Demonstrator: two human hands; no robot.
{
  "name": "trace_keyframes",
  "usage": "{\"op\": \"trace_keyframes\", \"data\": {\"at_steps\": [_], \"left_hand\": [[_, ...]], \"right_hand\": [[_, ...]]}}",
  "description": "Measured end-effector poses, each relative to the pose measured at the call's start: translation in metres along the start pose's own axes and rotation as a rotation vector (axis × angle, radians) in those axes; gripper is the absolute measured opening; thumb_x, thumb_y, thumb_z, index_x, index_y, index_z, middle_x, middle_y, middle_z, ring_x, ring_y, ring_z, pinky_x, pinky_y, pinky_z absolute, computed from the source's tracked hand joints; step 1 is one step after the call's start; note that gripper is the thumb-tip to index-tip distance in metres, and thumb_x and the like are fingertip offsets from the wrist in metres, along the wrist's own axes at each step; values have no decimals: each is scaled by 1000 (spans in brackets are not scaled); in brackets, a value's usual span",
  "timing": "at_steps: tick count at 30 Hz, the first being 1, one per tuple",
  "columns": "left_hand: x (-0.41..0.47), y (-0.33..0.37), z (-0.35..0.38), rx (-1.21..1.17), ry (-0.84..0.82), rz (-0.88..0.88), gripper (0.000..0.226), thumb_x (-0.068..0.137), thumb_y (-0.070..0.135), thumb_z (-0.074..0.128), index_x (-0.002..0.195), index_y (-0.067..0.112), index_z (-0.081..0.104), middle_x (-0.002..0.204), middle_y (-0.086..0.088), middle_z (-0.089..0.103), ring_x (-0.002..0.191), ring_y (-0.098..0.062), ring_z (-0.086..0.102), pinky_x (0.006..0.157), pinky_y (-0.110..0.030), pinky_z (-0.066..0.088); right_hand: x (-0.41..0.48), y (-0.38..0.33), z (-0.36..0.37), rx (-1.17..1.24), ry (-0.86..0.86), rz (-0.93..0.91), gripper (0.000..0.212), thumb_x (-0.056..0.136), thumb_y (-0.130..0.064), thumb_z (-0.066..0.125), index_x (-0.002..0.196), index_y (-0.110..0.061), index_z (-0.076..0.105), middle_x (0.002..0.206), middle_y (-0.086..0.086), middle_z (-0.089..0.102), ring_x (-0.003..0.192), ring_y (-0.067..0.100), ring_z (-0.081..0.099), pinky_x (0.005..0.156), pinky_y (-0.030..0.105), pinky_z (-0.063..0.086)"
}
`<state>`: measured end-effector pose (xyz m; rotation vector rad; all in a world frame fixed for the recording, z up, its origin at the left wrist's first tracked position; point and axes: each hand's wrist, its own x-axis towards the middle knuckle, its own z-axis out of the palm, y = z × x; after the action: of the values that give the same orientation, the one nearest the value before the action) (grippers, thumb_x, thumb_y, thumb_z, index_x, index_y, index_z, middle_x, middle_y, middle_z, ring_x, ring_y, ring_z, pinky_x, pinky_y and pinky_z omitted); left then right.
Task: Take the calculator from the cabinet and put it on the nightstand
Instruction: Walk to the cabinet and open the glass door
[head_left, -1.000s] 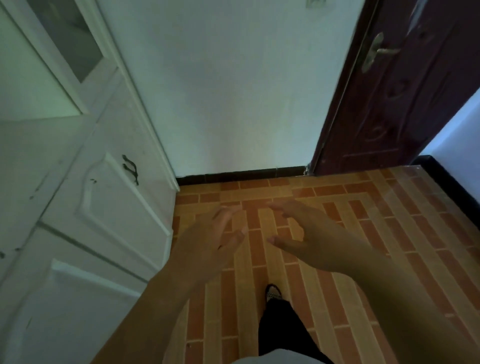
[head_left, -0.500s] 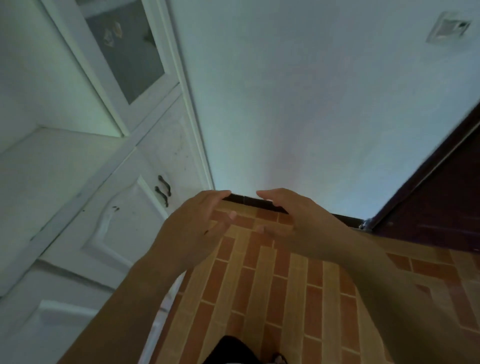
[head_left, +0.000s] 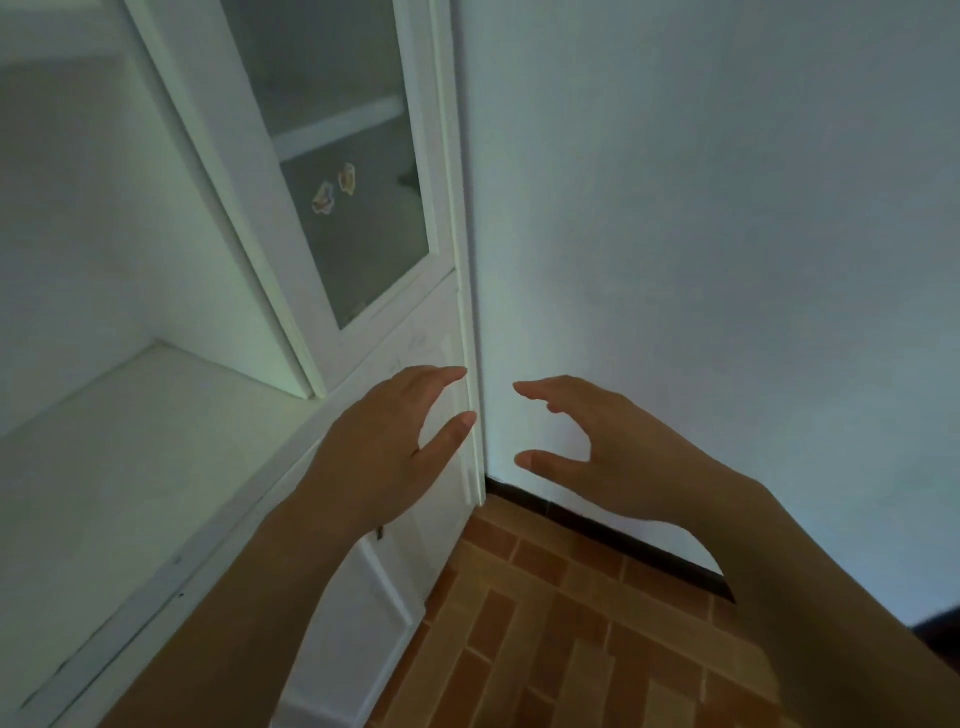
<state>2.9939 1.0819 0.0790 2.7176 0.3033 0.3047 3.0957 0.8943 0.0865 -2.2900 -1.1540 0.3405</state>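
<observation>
A white cabinet (head_left: 171, 467) fills the left side, with an open bare shelf and a glass-paned door (head_left: 343, 208) to its right. I see no calculator and no nightstand. My left hand (head_left: 384, 452) is raised in front of the cabinet's right edge, fingers apart, holding nothing. My right hand (head_left: 597, 447) hovers beside it before the white wall, fingers curved and spread, also holding nothing. The two hands face each other with a gap between them.
Two small stickers (head_left: 332, 189) show on the glass door. A white wall (head_left: 727, 260) with a dark baseboard (head_left: 597, 535) stands to the right. Orange brick-pattern floor tiles (head_left: 545, 649) lie below. A lower cabinet door (head_left: 358, 623) sits under my left forearm.
The view has swung up and to the left, from the floor and the dark door to the cabinet's shelf and glass door. Both hands have risen and stay empty.
</observation>
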Motion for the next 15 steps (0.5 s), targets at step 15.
{"op": "trace_keyframes", "data": {"at_steps": [15], "left_hand": [[115,-38,-64,215,205,-131,64,81,62,24,136,31,35,143,5,40,129,-17,39,105,-38,32]], "right_hand": [[181,-1,-53,29,-11,-295,60,82,-52,52,136,-38,29,143,-14,36,127,7,37,94,22,28]]}}
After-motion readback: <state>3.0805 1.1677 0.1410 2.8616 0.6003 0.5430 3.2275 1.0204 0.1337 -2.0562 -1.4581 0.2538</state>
